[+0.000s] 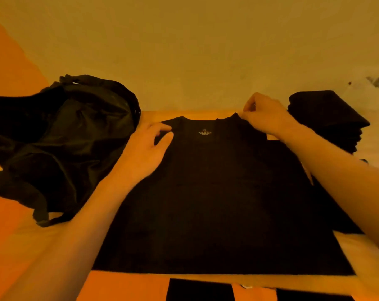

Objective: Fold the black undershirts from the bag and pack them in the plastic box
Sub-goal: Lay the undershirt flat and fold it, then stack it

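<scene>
Hem of black undershirt nearest; garment spread flat on counter, neck at far side. Left grip and right grip each pinch a shoulder. Judged light, limp, not fragile; best taken at shoulders or side edges. Bag lies left.

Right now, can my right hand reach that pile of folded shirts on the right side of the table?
Probably yes. The right hand pinches the shirt at its shoulder, right beside the pile, with nothing between them. It would need to let go first.
</scene>
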{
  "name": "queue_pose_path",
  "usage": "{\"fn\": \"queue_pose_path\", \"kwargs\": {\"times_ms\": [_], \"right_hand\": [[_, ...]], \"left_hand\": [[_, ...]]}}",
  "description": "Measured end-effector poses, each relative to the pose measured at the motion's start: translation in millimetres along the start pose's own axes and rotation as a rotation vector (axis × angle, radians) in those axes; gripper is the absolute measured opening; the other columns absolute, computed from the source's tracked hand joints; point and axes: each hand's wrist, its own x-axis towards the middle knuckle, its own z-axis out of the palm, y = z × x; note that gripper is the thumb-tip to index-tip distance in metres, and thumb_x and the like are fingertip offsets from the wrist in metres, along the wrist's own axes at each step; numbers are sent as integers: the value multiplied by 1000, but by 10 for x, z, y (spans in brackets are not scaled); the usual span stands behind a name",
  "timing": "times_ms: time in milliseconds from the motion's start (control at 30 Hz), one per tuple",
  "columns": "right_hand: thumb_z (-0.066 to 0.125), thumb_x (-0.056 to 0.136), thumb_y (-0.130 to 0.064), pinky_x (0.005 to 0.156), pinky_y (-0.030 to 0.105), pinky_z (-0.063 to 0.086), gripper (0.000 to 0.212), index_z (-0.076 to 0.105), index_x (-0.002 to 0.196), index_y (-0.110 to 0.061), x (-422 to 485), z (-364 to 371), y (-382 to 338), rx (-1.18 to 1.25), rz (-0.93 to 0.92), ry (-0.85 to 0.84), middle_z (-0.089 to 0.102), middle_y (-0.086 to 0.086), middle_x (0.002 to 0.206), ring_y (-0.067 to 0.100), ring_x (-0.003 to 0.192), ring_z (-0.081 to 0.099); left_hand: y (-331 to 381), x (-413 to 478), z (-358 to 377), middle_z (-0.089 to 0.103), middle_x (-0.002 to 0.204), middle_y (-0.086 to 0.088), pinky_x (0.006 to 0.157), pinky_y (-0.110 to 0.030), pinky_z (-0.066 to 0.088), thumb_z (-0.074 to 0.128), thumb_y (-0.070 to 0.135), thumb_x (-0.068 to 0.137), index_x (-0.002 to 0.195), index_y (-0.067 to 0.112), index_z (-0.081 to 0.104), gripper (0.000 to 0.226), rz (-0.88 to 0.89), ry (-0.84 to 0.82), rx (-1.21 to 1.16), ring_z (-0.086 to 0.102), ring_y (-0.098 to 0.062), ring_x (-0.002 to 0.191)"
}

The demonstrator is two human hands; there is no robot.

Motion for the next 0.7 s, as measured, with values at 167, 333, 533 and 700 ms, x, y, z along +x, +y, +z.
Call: {"fn": "queue_pose_path", "kwargs": {"times_ms": [167,333,533,700], "right_hand": [[69,94,-21,77,33,41,30,57,118,-9,530,52,45,-119,61,-168,61,13,120,24,98,54],[69,95,-19,89,34,41,40,57,131,-5,676,41,116,-238,112,-240,56,15,134,32,124,52],[67,96,-25,102,41,43,42,59,130,-1,773,-7,167,-202,165,-306,58,16,132,32,122,53],[69,94,-19,92,38,45,30,67,118,-2,771,-74,190,-129,160,-315,62,13,123,28,113,56]], "left_hand": [[-176,1086,94,51,136,-8,103,-44,47,64,34,98,138,17,55,45,-3,-57,148,54,-28,123],[-247,1451,32,63,113,-3,88,-34,49,80,34,86,116,19,60,40,-79,-302,256,60,-20,103],[-276,1558,-39,57,92,5,80,-29,39,80,30,86,96,17,67,21,-150,-432,140,52,-10,84],[-270,1595,-124,65,82,-1,72,-28,43,86,26,79,81,16,66,22,-155,-440,31,57,-14,78]]}}
